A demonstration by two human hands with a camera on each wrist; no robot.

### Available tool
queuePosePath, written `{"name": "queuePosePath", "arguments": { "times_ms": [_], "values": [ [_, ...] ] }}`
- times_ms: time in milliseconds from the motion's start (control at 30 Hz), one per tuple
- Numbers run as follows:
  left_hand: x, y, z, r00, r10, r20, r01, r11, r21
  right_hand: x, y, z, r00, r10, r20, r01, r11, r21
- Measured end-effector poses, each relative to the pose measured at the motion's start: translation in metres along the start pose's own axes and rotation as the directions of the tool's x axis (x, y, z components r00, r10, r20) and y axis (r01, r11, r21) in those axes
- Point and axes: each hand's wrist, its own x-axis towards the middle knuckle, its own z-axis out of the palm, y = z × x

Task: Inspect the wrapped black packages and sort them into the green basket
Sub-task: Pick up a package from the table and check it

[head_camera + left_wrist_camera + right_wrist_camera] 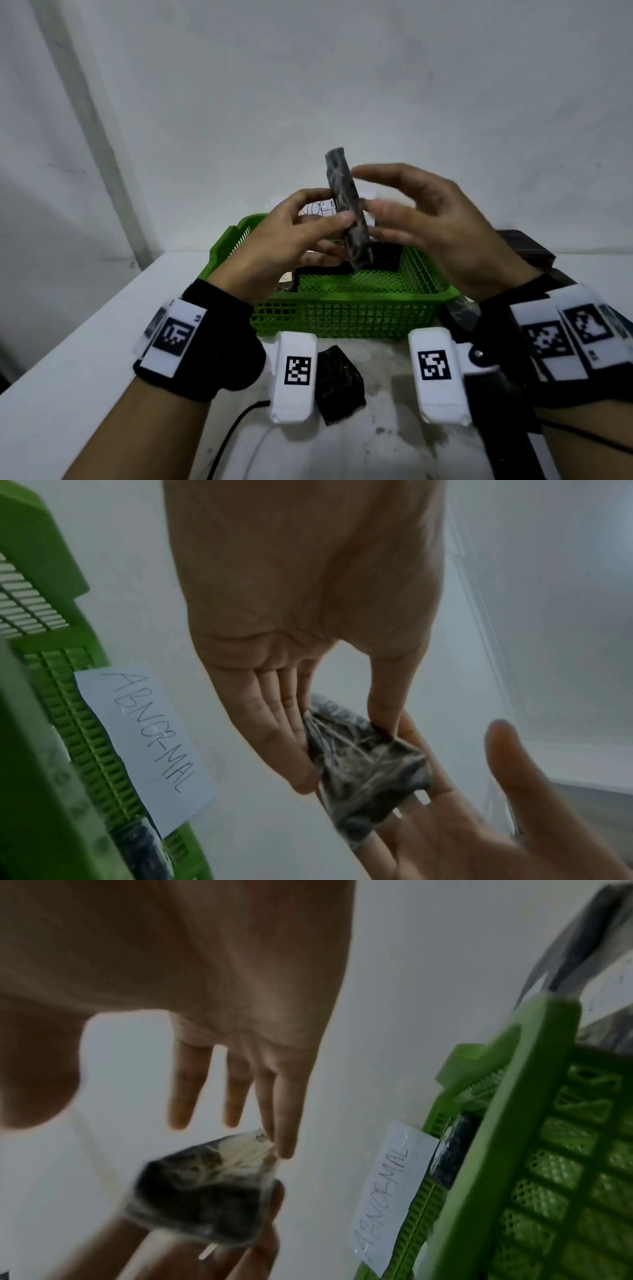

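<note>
I hold a wrapped black package [349, 209] upright in the air above the green basket [342, 298]. My left hand [337, 236] pinches its lower half between thumb and fingers; the left wrist view shows the grip on the package [363, 764]. My right hand [383, 205] is spread open just right of it with straight fingers. In the right wrist view a fingertip [284, 1150] touches the crinkled clear wrap of the package [205, 1191]. Black packages [387, 257] lie inside the basket.
A paper label reading ABNORMAL [147, 739] is stuck on the basket's far side. Another wrapped black package [337, 383] lies on the white table in front of the basket. More dark packages [524, 246] sit at the right. A black cable [233, 431] runs near the front edge.
</note>
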Motion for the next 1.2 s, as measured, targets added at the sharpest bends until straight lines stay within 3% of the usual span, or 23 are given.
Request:
{"name": "queuePosePath", "arguments": {
  "times_ms": [67,133,300,467,600,667,767,833,1000,1200],
  "values": [
    [-0.001,-0.001,0.000,0.999,0.032,0.035,-0.035,0.997,0.067,0.003,0.001,-0.002,0.988,0.035,-0.153,-0.038,0.999,-0.012],
    [-0.004,0.000,0.001,0.993,0.059,0.102,-0.075,0.984,0.162,0.005,0.004,-0.005,0.974,0.078,-0.212,-0.093,0.994,-0.062],
    [-0.007,0.003,0.007,0.976,0.036,0.214,-0.100,0.950,0.297,0.002,0.001,-0.007,0.976,0.120,-0.184,-0.132,0.990,-0.051],
    [-0.010,0.007,0.011,0.975,0.088,0.206,-0.157,0.925,0.346,0.002,0.000,-0.005,0.956,-0.018,-0.292,-0.009,0.996,-0.091],
    [-0.008,0.005,0.009,0.974,0.171,0.149,-0.213,0.915,0.344,0.001,-0.004,-0.004,0.971,-0.040,-0.235,0.019,0.996,-0.091],
    [-0.007,0.003,0.005,0.958,0.267,0.104,-0.285,0.841,0.461,0.000,-0.009,-0.004,0.987,-0.052,-0.151,0.041,0.996,-0.075],
    [-0.006,0.003,0.002,0.865,0.495,0.088,-0.412,0.598,0.687,-0.002,-0.017,-0.003,0.993,-0.064,-0.095,0.065,0.998,0.007],
    [-0.005,0.002,0.000,0.823,0.561,0.091,-0.438,0.523,0.731,-0.002,-0.021,0.000,0.990,-0.108,-0.092,0.111,0.994,0.024],
    [-0.003,-0.002,-0.002,0.816,0.572,0.077,-0.453,0.552,0.700,-0.001,-0.017,0.009,0.949,-0.263,-0.176,0.263,0.964,-0.022],
    [-0.005,0.001,0.001,0.856,0.509,0.085,-0.443,0.640,0.627,0.000,-0.013,0.013,0.916,-0.287,-0.279,0.269,0.958,-0.104]
  ]
}}
